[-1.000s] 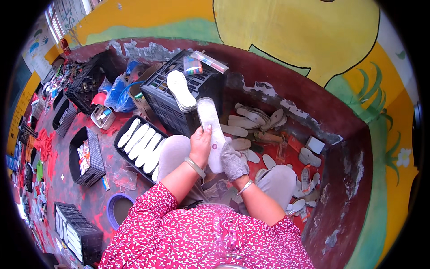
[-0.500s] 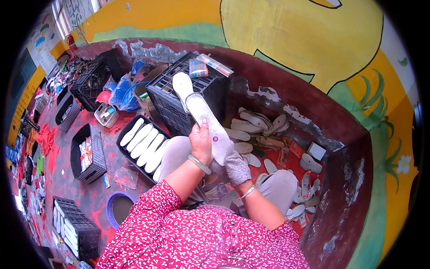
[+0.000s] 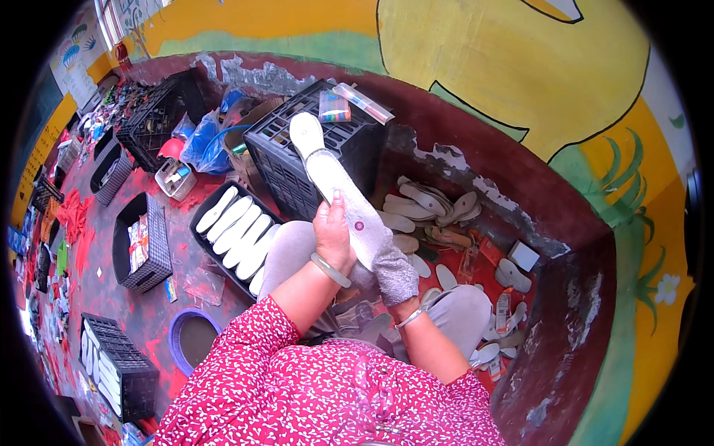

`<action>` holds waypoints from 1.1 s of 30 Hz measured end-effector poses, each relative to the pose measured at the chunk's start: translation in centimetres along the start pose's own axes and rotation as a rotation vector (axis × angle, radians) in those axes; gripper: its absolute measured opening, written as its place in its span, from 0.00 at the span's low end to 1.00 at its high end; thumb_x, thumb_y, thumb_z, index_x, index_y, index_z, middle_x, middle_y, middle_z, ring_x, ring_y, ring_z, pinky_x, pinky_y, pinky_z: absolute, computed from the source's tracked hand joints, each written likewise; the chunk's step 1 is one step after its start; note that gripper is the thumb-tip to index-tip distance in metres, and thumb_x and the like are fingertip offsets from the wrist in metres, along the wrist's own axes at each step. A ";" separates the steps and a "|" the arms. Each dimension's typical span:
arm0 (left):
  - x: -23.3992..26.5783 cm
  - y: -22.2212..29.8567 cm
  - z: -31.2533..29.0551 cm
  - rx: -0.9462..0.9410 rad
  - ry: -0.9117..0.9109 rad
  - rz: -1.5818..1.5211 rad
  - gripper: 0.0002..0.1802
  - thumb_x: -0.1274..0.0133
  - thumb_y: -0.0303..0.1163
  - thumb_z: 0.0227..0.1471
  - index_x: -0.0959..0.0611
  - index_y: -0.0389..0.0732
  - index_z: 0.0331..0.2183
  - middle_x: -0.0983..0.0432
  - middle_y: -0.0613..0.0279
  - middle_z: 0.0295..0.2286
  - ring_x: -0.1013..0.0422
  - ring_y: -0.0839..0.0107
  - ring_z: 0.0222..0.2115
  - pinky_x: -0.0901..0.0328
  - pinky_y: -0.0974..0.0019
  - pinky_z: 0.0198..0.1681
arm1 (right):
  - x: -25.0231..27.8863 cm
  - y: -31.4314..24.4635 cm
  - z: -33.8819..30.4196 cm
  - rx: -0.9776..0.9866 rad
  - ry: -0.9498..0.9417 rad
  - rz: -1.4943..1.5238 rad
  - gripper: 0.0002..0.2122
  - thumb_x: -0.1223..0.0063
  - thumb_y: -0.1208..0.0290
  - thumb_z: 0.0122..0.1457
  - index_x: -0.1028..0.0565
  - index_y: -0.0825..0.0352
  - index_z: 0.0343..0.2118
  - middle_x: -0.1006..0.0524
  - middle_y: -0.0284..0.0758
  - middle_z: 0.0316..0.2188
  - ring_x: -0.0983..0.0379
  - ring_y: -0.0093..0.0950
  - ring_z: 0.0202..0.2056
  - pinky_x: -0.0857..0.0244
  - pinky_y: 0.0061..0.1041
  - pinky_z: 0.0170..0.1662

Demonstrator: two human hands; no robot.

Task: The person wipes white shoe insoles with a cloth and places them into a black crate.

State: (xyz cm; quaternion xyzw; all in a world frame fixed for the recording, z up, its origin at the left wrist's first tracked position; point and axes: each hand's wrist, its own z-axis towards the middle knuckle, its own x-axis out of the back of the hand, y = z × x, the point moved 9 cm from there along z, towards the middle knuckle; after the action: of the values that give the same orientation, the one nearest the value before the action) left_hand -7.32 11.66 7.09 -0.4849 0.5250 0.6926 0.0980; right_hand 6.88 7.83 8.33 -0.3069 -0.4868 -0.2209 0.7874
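Observation:
A pale, sole-shaped pad like an insole (image 3: 349, 201), fuzzy and with a small red round mark near its lower end, slants up and away in front of my lap. Beyond its far end sticks out a smooth white rounded piece (image 3: 306, 134), apparently a second insole. My left hand (image 3: 332, 236) is closed on the pad's left edge, thumb on top. My right hand (image 3: 396, 276), covered by a grey fuzzy glove or cloth, grips the pad's near end; its fingers are hidden.
Left of my knee, a black bin (image 3: 199, 223) holds several white insoles. Ahead stands a black crate (image 3: 279, 160) with packs of coloured pens (image 3: 335, 108) on top. A purple basin (image 3: 177, 349) of murky water, another crate of insoles (image 3: 137, 383), and a pile of soles (image 3: 428, 201) surround me.
Both hands keep the same hold on the pad, which stays almost in place. The whole view has shifted slightly.

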 end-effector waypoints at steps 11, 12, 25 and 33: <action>-0.2 4.6 1.0 -0.137 0.118 0.053 0.12 0.58 0.36 0.57 0.27 0.38 0.36 0.28 0.63 0.30 0.31 0.73 0.31 0.35 0.67 0.37 | 0.6 0.3 -0.2 -0.081 -0.121 0.177 0.16 0.50 0.77 0.41 0.27 0.66 0.37 0.27 0.40 0.35 0.30 0.38 0.38 0.36 0.32 0.42; -0.5 5.7 1.7 -0.173 0.115 0.030 0.12 0.58 0.36 0.57 0.28 0.38 0.36 0.28 0.62 0.31 0.31 0.72 0.32 0.35 0.66 0.38 | 2.3 -0.2 0.1 -0.105 -0.182 0.198 0.17 0.49 0.77 0.41 0.28 0.66 0.38 0.27 0.40 0.36 0.30 0.38 0.39 0.37 0.32 0.43; -2.4 0.9 -1.3 -0.060 -0.011 0.095 0.12 0.57 0.36 0.56 0.29 0.39 0.38 0.29 0.62 0.31 0.31 0.73 0.31 0.34 0.67 0.35 | 0.0 2.4 1.3 -0.193 0.112 0.915 0.14 0.58 0.75 0.52 0.31 0.71 0.42 0.27 0.44 0.37 0.30 0.35 0.37 0.36 0.31 0.41; -4.4 -2.1 -4.9 0.029 -0.361 0.298 0.13 0.53 0.28 0.54 0.29 0.36 0.42 0.28 0.66 0.35 0.32 0.81 0.33 0.36 0.76 0.35 | -2.1 6.7 -1.3 -0.457 0.280 1.632 0.15 0.54 0.72 0.56 0.33 0.65 0.46 0.28 0.32 0.41 0.30 0.25 0.39 0.34 0.23 0.40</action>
State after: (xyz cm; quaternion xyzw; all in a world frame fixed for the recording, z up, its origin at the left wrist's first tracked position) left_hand -0.90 10.14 9.29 -0.2688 0.5747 0.7672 0.0939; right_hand 11.11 11.79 4.16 -0.6820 0.0445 0.2859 0.6717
